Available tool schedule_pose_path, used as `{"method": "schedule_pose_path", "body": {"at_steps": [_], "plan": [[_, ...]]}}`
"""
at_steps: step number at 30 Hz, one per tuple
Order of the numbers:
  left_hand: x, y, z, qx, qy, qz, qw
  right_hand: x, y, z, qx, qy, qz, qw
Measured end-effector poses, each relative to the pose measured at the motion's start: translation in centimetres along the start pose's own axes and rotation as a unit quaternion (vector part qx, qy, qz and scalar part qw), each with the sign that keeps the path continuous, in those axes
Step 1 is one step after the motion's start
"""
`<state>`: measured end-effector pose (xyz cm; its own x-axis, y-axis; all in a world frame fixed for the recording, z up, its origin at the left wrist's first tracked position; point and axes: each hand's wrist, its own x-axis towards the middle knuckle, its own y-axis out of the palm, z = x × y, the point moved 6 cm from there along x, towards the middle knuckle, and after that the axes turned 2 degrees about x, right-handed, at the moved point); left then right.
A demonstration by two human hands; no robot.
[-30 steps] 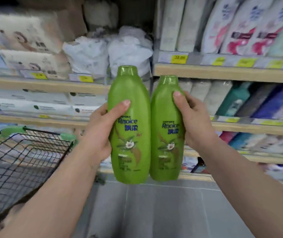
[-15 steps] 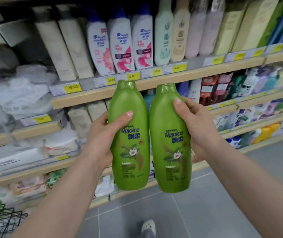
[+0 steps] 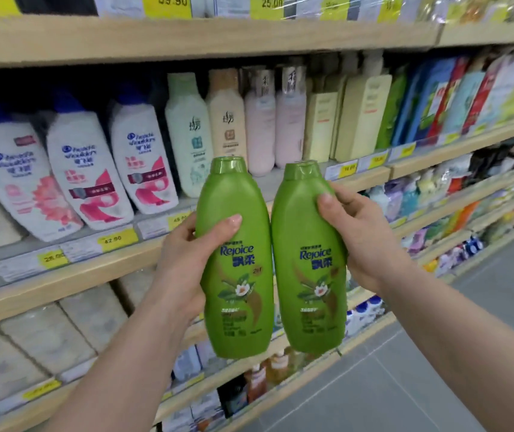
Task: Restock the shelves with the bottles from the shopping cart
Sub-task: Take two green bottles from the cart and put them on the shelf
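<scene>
Two green Rejoice shampoo bottles are held upright side by side in front of the shelves, their sides touching. My left hand grips the left green bottle around its middle. My right hand grips the right green bottle from its right side. Both caps sit just below the wooden shelf, which carries a row of shampoo bottles. The shopping cart is out of view.
White bottles with pink labels lean on the shelf at left, next to pale green, cream and pink bottles. Yellow price tags line the shelf edges. Lower shelves hold packs and small bottles. Grey tiled floor lies at lower right.
The view has swung right and up, away from the cart and closer to the shampoo shelf. Both bottles stay in my hands and now sit higher against the shelves.
</scene>
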<state>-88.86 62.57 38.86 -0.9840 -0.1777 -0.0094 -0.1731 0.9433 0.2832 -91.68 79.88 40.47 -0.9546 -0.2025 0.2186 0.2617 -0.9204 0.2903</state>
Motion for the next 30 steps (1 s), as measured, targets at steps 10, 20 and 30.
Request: {"method": "schedule_pose_path", "body": {"at_steps": [10, 20, 30], "plan": [[10.2, 11.4, 0.9, 0.032, 0.018, 0.069, 0.997, 7.9, -11.1, 3.5, -0.015, -0.053, -0.028, 0.998], [16.4, 23.2, 3.8, 0.015, 0.078, 0.064, 0.995, 14.9, -23.2, 7.1, -0.046, -0.114, 0.09, 0.988], [20.1, 35.0, 5.1, 0.037, 0.176, 0.023, 0.983, 19.9, -32.6, 13.1, -0.263, -0.176, 0.275, 0.908]]}}
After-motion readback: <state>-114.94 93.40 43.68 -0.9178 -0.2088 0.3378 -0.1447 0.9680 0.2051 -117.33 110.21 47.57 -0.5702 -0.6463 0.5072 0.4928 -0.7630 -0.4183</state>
